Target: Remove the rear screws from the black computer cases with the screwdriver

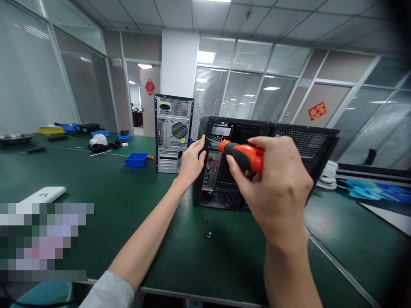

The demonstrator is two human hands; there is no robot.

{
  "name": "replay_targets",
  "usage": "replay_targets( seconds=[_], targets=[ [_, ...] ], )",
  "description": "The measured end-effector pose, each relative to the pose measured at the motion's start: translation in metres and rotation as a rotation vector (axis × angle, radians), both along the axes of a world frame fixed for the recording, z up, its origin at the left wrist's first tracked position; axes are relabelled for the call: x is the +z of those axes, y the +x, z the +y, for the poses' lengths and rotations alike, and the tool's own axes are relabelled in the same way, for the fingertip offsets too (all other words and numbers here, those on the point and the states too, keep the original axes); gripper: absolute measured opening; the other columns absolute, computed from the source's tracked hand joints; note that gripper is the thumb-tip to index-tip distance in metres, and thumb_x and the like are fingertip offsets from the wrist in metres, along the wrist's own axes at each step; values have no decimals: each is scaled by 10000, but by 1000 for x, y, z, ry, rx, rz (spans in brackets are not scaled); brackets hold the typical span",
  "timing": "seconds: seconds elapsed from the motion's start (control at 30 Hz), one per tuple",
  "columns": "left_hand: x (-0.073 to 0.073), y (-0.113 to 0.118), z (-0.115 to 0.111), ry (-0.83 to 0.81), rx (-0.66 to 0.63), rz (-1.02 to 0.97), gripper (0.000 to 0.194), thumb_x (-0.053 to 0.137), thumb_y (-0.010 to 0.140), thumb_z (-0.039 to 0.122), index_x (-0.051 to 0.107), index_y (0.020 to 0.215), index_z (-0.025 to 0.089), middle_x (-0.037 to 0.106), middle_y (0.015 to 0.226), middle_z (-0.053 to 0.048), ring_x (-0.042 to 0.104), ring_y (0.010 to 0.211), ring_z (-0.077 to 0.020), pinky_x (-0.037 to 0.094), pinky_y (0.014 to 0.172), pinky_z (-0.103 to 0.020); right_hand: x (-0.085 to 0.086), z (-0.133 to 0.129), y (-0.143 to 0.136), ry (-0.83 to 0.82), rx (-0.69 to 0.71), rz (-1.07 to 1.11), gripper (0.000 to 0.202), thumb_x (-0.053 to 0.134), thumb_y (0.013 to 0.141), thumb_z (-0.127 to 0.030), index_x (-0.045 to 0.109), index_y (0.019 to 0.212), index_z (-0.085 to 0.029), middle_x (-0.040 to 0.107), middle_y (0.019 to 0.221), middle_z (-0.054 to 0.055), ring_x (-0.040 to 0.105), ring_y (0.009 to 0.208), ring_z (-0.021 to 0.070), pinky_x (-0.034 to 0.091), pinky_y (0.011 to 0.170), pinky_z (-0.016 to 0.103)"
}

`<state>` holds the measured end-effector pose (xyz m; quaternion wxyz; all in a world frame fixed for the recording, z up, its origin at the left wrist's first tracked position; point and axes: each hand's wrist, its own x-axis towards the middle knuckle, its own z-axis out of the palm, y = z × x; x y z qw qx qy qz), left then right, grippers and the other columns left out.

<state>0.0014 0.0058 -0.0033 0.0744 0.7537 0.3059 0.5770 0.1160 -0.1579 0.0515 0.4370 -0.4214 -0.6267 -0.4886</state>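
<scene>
My right hand [279, 184] is wrapped round the handle of an orange and black screwdriver [242, 155]. The tool's shaft points left, its tip at the upper left part of a black computer case [224, 199] that stands on the green table. My left hand [192, 160] lies against the left edge of this case, fingers stretched upward and holding nothing. A metal panel with ports [210, 171] shows at the case's left side, below the screwdriver tip. Whether the tip touches a screw cannot be made out.
Behind my left hand stands a second computer tower [174, 128]. A blue tray [136, 160] is left of it. Small loose pieces [209, 235] lie on the green table [154, 252] before the black case. Blue and white items [369, 189] are at the right.
</scene>
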Motion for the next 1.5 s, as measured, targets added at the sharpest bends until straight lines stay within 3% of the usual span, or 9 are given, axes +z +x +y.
replay_targets(
  seconds=[0.13, 0.27, 0.5, 0.73, 1.5],
  targets=[
    [2, 0, -2, -22, 7, 0, 521, 464, 873, 91, 491, 1384, 189, 557, 1379, -90, 511, 1276, -213, 458, 1061, -416, -1, -3, -2, -132, 116, 11, 214, 558, 866, -173, 523, 1073, -219, 533, 954, 57, 541, 719, 131, 467, 502, 253],
    [2, -1, -3, -32, -1, -7, 520, 462, 875, 97, 496, 1379, 217, 558, 1379, -72, 531, 1259, -202, 470, 1049, -404, -3, -9, -3, -250, 161, -14, 245, 485, 870, -117, 527, 1073, -248, 513, 1014, 81, 578, 907, 200, 521, 579, 298],
    [3, -1, -4, -23, 15, 13, 524, 457, 874, 86, 487, 1387, 191, 548, 1388, -98, 515, 1276, -215, 464, 1051, -414, -4, -12, 2, -219, 82, -79, 277, 461, 865, -60, 554, 1067, -224, 596, 1014, 75, 611, 880, 186, 550, 713, 317],
    [3, 1, -4, -15, 20, 15, 515, 456, 874, 87, 489, 1383, 159, 554, 1381, -108, 515, 1277, -205, 440, 1073, -381, -2, -7, 7, -222, 277, -184, 286, 449, 892, -51, 539, 1124, -191, 646, 1151, 78, 607, 1085, 162, 516, 936, 313],
    [2, 2, -3, 27, 34, 5, 526, 438, 861, 67, 515, 1363, 204, 561, 1383, -53, 514, 1284, -183, 414, 1101, -374, 2, -2, 8, -179, 332, -143, 382, 504, 815, 6, 576, 1089, -249, 693, 1068, 39, 669, 968, 162, 561, 830, 297]
  ],
)
